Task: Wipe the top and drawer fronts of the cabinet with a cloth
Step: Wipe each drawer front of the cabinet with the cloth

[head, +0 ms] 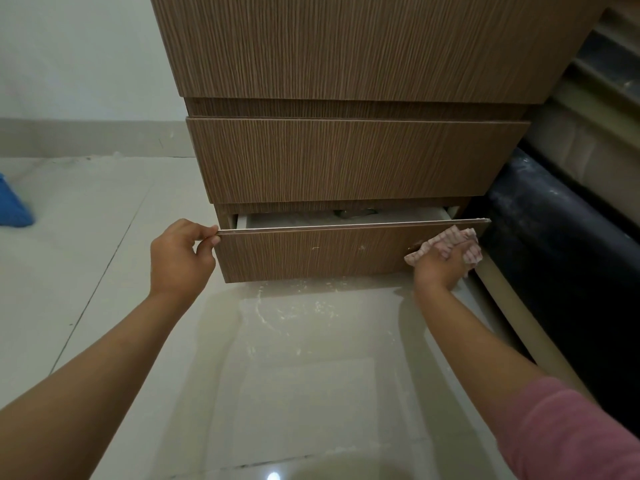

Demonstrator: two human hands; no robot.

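The left hand [180,258] has its fingers curled over the top left corner of the bottom drawer front [311,252], thumb underneath the edge, pinching it, while the right hand [440,266] presses a crumpled pink-and-white checked cloth [446,244] against the right end of that same front, fingers curled into the fabric. This drawer is pulled slightly out of the wood-grain cabinet [363,46], below the closed middle drawer front [346,161]. White dust streaks lie on the glossy tiled floor [86,220] just beneath, a blue object [14,202] sits at the far left, and a dark rolled item [554,244] lies beside the cabinet's right side.
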